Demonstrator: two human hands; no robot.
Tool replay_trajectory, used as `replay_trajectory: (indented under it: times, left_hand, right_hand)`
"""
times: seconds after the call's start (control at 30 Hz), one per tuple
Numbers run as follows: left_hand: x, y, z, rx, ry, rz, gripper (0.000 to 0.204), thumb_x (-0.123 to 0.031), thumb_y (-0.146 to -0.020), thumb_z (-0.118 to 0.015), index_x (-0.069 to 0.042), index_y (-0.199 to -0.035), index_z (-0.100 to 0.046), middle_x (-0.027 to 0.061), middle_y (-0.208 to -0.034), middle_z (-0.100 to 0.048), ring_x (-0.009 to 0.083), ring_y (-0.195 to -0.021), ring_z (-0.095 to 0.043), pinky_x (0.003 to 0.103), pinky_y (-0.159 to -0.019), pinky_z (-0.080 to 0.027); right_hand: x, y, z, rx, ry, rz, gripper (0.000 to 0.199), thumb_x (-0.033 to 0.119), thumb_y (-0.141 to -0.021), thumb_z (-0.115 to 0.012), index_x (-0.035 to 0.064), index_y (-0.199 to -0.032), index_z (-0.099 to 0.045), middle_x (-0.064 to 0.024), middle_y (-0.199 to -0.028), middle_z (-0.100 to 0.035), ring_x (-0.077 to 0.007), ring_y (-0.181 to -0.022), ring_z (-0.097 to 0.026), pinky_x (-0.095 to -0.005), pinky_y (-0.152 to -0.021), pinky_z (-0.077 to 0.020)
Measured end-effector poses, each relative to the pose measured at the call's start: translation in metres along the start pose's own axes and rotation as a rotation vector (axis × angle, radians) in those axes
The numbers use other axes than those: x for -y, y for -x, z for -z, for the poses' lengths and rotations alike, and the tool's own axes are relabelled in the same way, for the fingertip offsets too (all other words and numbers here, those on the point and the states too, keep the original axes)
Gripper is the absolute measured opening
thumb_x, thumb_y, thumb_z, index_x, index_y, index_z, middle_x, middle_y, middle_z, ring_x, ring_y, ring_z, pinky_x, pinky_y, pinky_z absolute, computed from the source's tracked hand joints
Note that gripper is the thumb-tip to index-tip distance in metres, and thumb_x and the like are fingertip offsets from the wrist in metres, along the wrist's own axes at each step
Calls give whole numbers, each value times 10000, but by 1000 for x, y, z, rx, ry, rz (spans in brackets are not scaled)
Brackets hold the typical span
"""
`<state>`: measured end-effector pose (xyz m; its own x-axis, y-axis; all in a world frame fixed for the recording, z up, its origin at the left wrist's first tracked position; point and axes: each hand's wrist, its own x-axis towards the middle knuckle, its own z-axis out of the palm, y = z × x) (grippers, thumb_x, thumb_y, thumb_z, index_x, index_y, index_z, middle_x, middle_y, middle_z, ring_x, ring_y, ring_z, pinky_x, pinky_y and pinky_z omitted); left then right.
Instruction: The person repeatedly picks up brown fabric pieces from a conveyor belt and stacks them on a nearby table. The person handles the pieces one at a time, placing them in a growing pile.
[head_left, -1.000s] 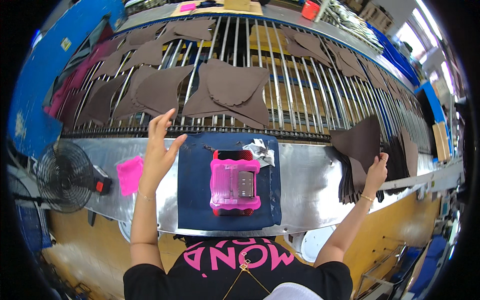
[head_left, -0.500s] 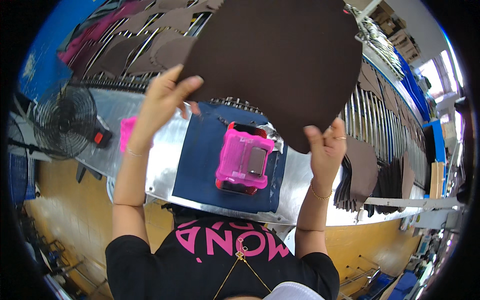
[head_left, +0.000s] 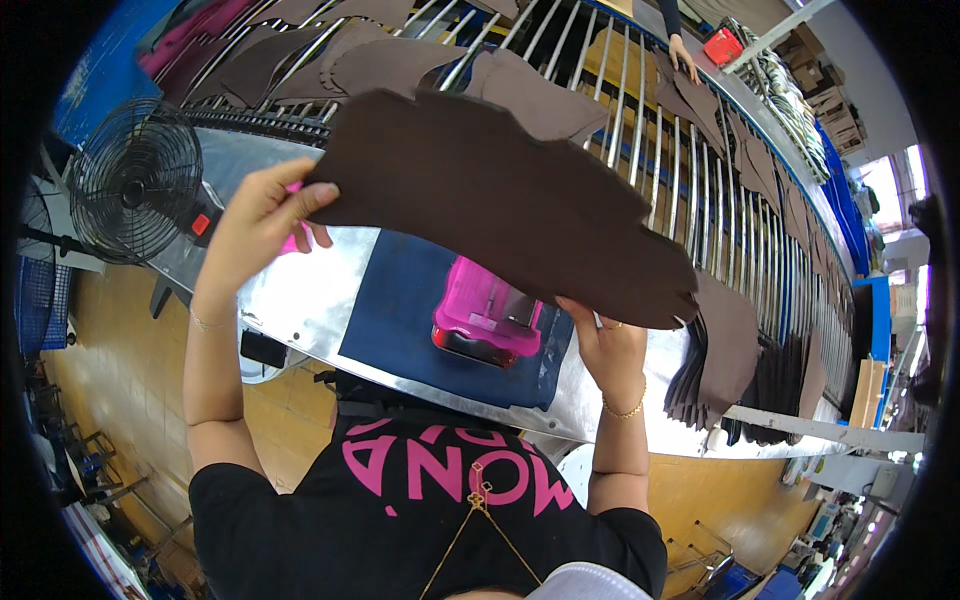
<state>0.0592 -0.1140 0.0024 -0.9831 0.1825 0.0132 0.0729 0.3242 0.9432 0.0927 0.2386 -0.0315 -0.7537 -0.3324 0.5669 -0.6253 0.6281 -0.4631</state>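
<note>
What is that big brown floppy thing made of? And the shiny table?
The big brown piece looks like suede or leather: matte, soft-looking, with cut edges, though it could be synthetic. The table looks like polished sheet metal, since it gleams and reflects.

A dark brown sheet (head_left: 510,200), plain and unpatterned, is seen above a navy mat (head_left: 410,310) on which a bright pink device (head_left: 485,315) is set. Paler brown pieces (head_left: 390,62) are spread over a silver-barred rack (head_left: 640,100). A black fan (head_left: 135,180) with a red switch is shown beside a polished silver table (head_left: 300,300), over a yellow floor (head_left: 110,340).
</note>
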Motion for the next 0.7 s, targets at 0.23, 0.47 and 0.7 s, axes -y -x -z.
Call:
replay_trajectory:
  times: [0.23, 0.47, 0.7]
  left_hand:
    - [-2, -29, -69, 238, -284, -161, 101, -111, -815, -666, -15, -829, -638, 78, -705, -555, 196, -536, -602, 299, -493, -446]
    - [-22, -53, -136, 468, -439, -675, 93, -105, -731, -710, -86, -812, -668, 41, -760, -539, 240, -639, -573, 324, -549, -461]
    - [-51, -81, -170, 427, -378, -758, 174, -180, -787, -699, -79, -921, -655, 70, -832, -544, 228, -610, -564, 337, -536, -452]
  right_hand:
    - [-20, 79, 33, 21, 98, -360, 110, -5, -755, -696, 16, -863, -687, -110, -798, -679, -234, -695, -634, -308, -654, -479]
    - [-27, 166, 98, -209, -197, -791, 79, -6, -828, -635, -25, -896, -672, -51, -751, -657, -112, -708, -590, -230, -650, -463]
    - [-49, 166, 135, -447, -414, -1005, 56, 70, -897, -612, 17, -909, -597, 29, -707, -553, -66, -632, -471, -212, -563, -388]
